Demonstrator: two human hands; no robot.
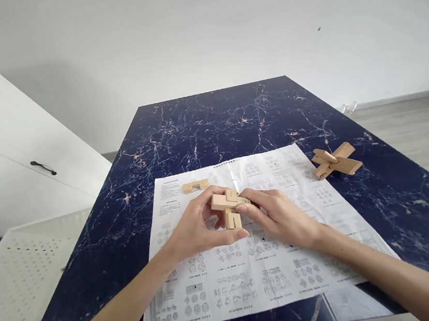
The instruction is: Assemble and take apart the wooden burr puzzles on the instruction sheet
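Several pale wooden pieces interlock in a partly built burr puzzle [225, 201] held above the paper sheet. My left hand [200, 219] grips it from the left, with the thumb under the lower block and the fingers behind. From the right, my right hand [277, 207] pinches the end of the crossing bar between thumb and fingers. A single notched wooden piece [195, 186] lies on the sheet beyond my left hand. The fingers behind the puzzle are partly hidden.
The printed instruction sheet [255, 301] with small diagrams lies on a dark blue marble-patterned table [210, 124]. An assembled wooden cross puzzle [337, 160] rests at the sheet's right edge. A white cabinet [19, 132] and a white perforated surface [35, 260] stand at the left.
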